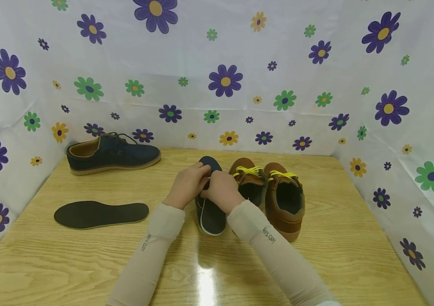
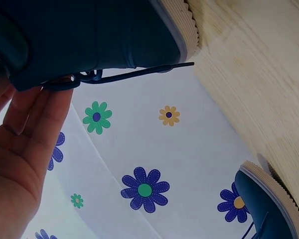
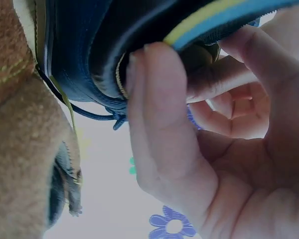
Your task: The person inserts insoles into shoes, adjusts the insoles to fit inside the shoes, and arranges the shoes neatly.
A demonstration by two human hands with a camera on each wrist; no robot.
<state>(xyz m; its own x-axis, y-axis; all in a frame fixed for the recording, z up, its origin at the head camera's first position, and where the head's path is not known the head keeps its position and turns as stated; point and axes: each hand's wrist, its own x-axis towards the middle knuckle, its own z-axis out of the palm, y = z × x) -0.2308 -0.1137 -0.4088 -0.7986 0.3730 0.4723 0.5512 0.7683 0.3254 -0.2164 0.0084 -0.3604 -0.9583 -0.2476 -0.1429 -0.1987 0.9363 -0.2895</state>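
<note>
While our left grip [image 1: 187, 182] holds the shoe [image 1: 210, 162] by its laces, our nearer right grip [image 1: 222, 190] pinches the insole [image 1: 213, 219], which lies lengthwise along the shoe, heel jutting back toward us.

Downward head view, close wrist views; navy shoe [image 2: 94, 37] shared
</note>
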